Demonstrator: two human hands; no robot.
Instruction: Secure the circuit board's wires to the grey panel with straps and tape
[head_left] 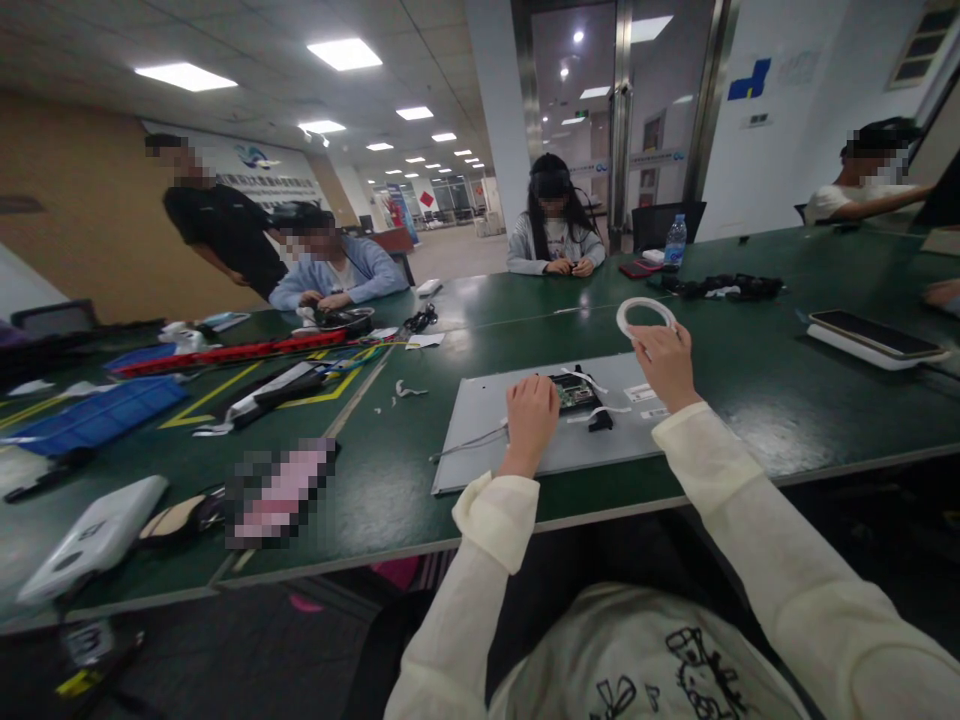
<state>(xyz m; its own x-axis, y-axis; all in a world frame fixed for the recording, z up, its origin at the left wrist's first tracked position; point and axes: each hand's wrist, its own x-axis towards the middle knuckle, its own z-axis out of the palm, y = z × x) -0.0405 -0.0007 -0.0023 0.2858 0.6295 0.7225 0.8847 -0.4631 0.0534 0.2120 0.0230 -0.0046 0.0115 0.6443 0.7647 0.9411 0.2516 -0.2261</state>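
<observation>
A grey metal panel lies flat on the green table in front of me, with a small circuit board and white cable strips near its far edge. My left hand rests on the panel just left of the board, fingers curled down onto it; what lies under them is hidden. My right hand is raised above the panel's right end and grips a white tape roll by its lower rim.
A blue tray, a long red bar and black-and-white cables lie to the left. A white device sits at the near left edge. A tablet lies at right. Several other people sit or stand around the far side.
</observation>
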